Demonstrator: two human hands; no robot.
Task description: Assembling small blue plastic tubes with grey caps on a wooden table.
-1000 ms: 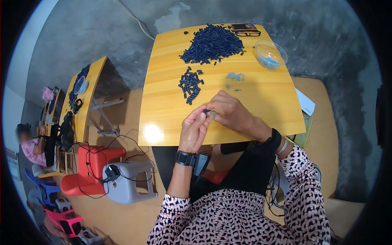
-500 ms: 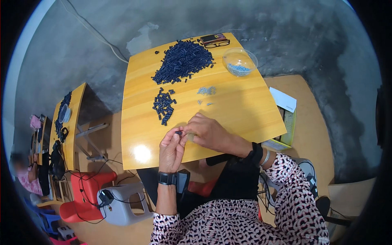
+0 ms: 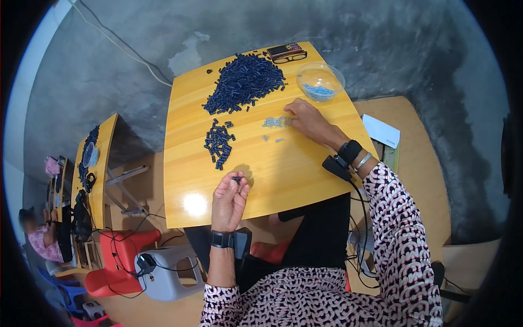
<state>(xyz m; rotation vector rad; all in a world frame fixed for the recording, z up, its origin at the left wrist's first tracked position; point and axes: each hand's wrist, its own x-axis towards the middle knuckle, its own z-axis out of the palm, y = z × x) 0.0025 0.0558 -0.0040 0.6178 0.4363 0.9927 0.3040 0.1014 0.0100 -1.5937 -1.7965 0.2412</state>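
Note:
My left hand [image 3: 230, 200] is closed, palm up, near the table's front edge. Pinched between its thumb and fingers is a small dark cylindrical piece [image 3: 236, 179]. My right hand [image 3: 309, 121] reaches over the table at the right edge of a small pile of pale, thin screw-like parts [image 3: 275, 122]. Its fingers bend down beside that pile, and the tips are too hidden to show a grip. Two loose pale parts [image 3: 279, 140] lie in front of the pile. A small group of dark cylindrical pieces [image 3: 219, 144] lies beyond my left hand.
Farther back on the yellow table [image 3: 185, 147] rises a large heap of dark pieces [image 3: 245, 82]. A clear bowl [image 3: 320, 82] with blue bits, eyeglasses [image 3: 290, 57] and a calculator-like device [image 3: 283, 50] stand at the back right. Stools, cables and another person [image 3: 46, 240] are at left.
My right hand has left my left hand and moved forward to the pale pile. The left hand stays almost in place, still pinching the dark piece.

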